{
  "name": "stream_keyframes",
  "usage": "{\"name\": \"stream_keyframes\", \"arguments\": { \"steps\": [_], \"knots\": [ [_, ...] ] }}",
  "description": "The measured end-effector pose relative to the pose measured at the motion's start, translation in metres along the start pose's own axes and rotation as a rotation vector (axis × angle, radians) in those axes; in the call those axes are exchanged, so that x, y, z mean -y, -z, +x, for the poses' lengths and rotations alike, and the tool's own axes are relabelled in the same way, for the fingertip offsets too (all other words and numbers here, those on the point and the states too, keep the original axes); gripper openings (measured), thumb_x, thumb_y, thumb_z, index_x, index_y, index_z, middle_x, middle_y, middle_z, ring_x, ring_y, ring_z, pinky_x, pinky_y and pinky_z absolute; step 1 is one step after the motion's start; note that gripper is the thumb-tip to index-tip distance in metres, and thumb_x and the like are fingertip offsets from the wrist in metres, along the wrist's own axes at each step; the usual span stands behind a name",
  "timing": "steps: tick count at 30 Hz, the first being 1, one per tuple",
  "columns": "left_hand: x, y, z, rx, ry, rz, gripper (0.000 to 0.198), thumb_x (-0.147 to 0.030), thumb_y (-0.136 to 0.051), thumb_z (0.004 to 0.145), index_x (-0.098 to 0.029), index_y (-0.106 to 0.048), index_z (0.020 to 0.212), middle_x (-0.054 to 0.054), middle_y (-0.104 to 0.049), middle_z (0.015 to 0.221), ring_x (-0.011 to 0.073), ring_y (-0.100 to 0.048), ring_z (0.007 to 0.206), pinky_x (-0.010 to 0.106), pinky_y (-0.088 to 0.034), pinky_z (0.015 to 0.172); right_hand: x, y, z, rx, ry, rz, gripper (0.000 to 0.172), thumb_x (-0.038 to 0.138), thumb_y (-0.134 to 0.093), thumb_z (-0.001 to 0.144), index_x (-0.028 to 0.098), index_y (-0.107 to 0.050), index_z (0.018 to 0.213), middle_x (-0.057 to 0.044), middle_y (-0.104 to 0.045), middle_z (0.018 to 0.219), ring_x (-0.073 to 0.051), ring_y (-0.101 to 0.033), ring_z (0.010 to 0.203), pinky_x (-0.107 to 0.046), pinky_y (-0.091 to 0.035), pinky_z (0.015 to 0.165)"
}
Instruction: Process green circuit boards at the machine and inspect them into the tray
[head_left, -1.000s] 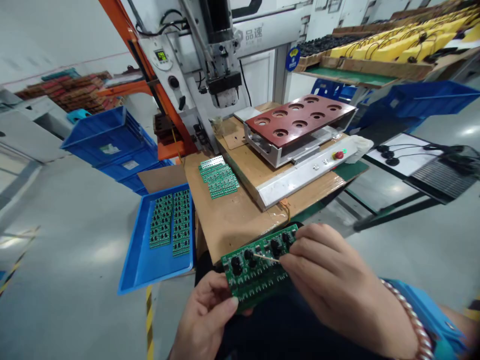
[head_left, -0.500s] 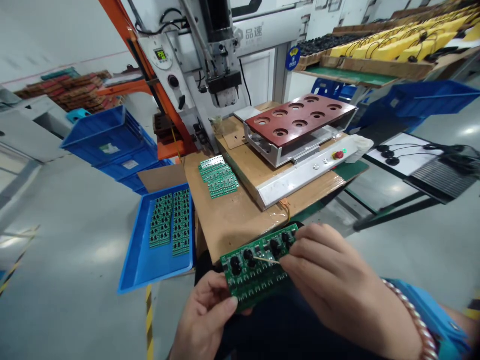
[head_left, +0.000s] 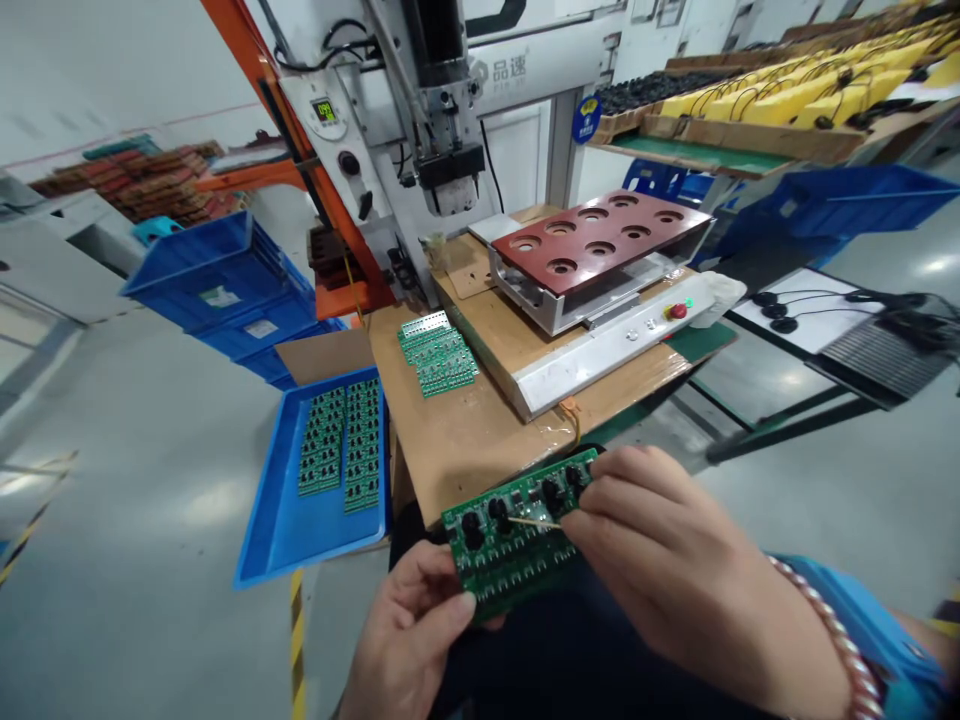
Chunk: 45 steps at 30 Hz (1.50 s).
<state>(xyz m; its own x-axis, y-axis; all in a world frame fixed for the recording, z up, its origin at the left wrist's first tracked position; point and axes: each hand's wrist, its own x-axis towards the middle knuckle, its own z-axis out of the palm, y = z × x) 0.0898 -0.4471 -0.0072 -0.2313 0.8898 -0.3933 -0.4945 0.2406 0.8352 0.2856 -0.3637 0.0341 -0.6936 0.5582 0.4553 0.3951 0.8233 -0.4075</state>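
Observation:
A green circuit board point(head_left: 517, 560) with several round black components along its upper part is tilted toward me, over my lap. My left hand point(head_left: 416, 620) grips its left end, thumb on the front face and fingers behind. In my right hand point(head_left: 660, 550) a thin pale wooden stick point(head_left: 534, 522) is pinched between thumb and fingers. The stick's tip is at a black component point(head_left: 499, 512), second from the left; whether it touches cannot be made out. The right end of the board is partly hidden behind my right fingers.
Bare green boards point(head_left: 439, 355) lie on the brown bench point(head_left: 420, 430). To the left, a blue tray point(head_left: 300, 540) holds two rows of filled boards. Beyond the bench edge stands a machine with a red fixture plate point(head_left: 600, 240) and a silver control panel point(head_left: 592, 360). Blue crates point(head_left: 217, 280) are stacked at left.
The stick's tip has shifted very slightly down at the same black component. Both hands and the board stay almost in place.

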Motion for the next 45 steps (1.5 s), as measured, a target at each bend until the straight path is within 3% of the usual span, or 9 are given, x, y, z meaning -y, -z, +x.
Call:
{"name": "stream_keyframes", "arguments": {
  "steps": [14, 37, 45],
  "knots": [
    [-0.0004, 0.0001, 0.0004, 0.029, -0.008, -0.038, 0.013, -0.013, -0.075, 0.059, -0.019, -0.068, 0.067, -0.002, -0.069, 0.066, 0.0144, -0.062, 0.056, 0.024, -0.052, 0.053, 0.0016, 0.0002, 0.0033, 0.0, 0.005, 0.001, 0.018, 0.005, -0.044, 0.084, 0.013, -0.058, 0.076, -0.003, -0.052, 0.07, -0.015, -0.04, 0.072, -0.032, -0.031, 0.064],
    [0.0027, 0.0004, 0.0003, -0.035, -0.016, -0.011, 0.013, -0.013, -0.076, 0.056, -0.018, -0.068, 0.066, -0.001, -0.067, 0.064, 0.0149, -0.061, 0.054, 0.024, -0.051, 0.051, -0.0043, 0.0008, 0.0003, -0.02, -0.012, -0.023, 0.014, 0.006, -0.047, 0.083, 0.013, -0.058, 0.082, -0.003, -0.052, 0.072, -0.016, -0.042, 0.075, -0.033, -0.033, 0.067],
    [0.0023, 0.0009, 0.0001, 0.009, -0.007, -0.002, 0.012, -0.015, -0.077, 0.057, -0.018, -0.069, 0.066, -0.001, -0.069, 0.067, 0.0147, -0.062, 0.055, 0.024, -0.052, 0.052, -0.0022, -0.0004, 0.0027, -0.045, -0.004, -0.02, 0.016, 0.005, -0.046, 0.084, 0.014, -0.06, 0.084, -0.003, -0.053, 0.072, -0.015, -0.043, 0.074, -0.033, -0.034, 0.068]
  ]
}}
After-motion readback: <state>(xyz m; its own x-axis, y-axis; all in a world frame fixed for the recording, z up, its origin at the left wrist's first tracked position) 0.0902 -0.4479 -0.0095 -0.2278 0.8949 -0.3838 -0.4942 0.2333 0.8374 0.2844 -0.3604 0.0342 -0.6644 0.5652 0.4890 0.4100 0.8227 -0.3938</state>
